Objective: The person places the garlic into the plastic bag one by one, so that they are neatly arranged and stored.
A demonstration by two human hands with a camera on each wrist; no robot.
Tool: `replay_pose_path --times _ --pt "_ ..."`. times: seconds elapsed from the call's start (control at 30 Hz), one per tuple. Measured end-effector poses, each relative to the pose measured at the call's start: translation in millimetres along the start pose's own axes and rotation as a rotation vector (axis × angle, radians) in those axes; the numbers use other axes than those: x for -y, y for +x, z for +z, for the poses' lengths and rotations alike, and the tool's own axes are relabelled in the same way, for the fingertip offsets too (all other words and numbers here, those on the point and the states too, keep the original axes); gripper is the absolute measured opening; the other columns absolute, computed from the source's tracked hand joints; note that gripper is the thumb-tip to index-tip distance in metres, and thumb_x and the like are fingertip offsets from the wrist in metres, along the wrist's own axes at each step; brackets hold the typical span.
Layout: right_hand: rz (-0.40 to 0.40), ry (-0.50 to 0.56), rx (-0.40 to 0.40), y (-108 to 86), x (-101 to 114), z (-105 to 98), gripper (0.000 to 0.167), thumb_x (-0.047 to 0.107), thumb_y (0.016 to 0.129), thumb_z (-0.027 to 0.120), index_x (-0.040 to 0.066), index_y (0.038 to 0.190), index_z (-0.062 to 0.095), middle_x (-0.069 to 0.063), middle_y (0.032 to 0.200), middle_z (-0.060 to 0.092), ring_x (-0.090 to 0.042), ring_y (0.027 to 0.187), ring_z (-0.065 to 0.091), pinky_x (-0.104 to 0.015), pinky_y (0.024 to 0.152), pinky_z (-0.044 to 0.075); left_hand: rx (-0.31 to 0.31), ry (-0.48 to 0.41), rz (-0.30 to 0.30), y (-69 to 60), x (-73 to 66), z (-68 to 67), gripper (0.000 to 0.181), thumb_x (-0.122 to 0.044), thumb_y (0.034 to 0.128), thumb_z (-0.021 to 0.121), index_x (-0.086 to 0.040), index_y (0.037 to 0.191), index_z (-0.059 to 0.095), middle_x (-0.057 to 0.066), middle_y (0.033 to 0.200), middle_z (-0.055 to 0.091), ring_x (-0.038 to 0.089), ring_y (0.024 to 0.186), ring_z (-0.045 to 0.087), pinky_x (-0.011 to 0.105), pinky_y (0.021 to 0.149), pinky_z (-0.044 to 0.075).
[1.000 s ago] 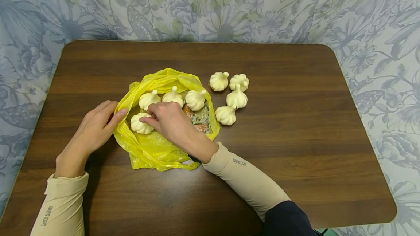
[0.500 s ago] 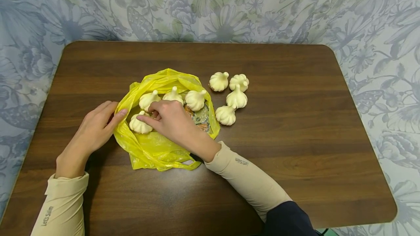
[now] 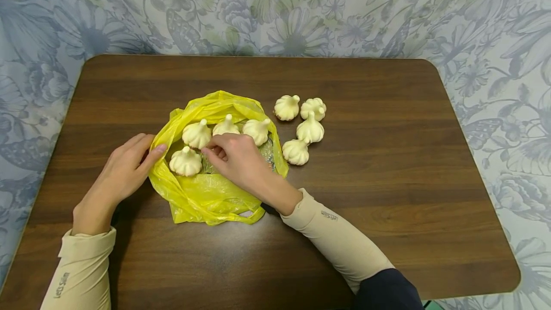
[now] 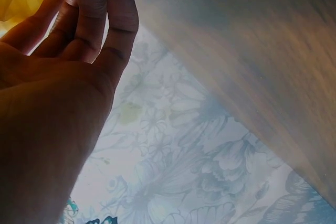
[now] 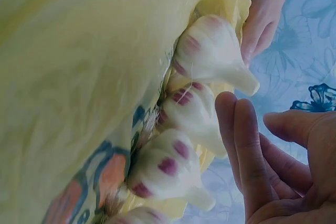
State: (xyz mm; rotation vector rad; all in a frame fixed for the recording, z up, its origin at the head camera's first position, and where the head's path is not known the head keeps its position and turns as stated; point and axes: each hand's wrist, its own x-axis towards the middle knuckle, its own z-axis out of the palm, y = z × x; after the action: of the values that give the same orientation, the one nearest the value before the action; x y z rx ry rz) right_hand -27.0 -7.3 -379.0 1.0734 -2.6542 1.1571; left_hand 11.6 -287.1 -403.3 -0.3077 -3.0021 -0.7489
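Observation:
A yellow plastic bag (image 3: 202, 200) lies opened wide on the table, with several garlic bulbs inside. At its left rim my left hand (image 3: 122, 171) pinches the plastic, thumb inside the mouth. My right hand (image 3: 241, 161) hovers over the bag, thumb and fingertips apart and holding nothing. Just left of it sits the front-left garlic bulb (image 3: 185, 161), stem up. Behind stand a second bulb (image 3: 196, 134), a third bulb (image 3: 226, 126) partly hidden by the hand, and a fourth bulb (image 3: 257, 131). In the right wrist view, bulbs (image 5: 170, 163) with purple patches line up beside the fingers.
Right of the bag, several more garlic bulbs (image 3: 310, 129) rest in a loose group on the brown wooden table (image 3: 387, 181). A patterned sheet (image 3: 270, 154) shows in the bag's bottom. Floral wallpaper (image 3: 297, 13) stands behind the table.
My right hand has let go of the front-left garlic bulb and drawn back to the right. That bulb stays in the bag. My left hand keeps its place on the rim.

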Motion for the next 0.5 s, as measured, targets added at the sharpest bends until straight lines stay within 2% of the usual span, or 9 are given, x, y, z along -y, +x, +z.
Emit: replay_pose_path --times 0.2,0.5 --pt "0.000 0.042 -0.038 -1.7 -5 -10 0.014 0.016 0.102 0.069 0.006 0.096 0.077 -0.003 0.087 0.075 -0.008 0.075 0.069 -0.012 0.071 0.052 0.003 -0.006 -0.002 -1.6 1.1 -0.8 0.030 -0.032 0.1103 0.056 -0.005 0.120 0.065 0.010 0.107 0.062 0.026 0.091 0.053 0.043 0.080 0.040" --pt "0.000 0.041 -0.128 -15.2 -22 -38 0.013 0.013 0.102 0.069 0.006 0.097 0.078 -0.003 0.086 0.075 -0.008 0.072 0.068 -0.016 0.070 0.054 0.012 -0.008 -0.009 0.4 -0.4 -1.6 0.032 -0.033 0.1102 0.056 -0.005 0.123 0.065 0.010 0.105 0.062 0.027 0.090 0.053 0.046 0.080 0.042"
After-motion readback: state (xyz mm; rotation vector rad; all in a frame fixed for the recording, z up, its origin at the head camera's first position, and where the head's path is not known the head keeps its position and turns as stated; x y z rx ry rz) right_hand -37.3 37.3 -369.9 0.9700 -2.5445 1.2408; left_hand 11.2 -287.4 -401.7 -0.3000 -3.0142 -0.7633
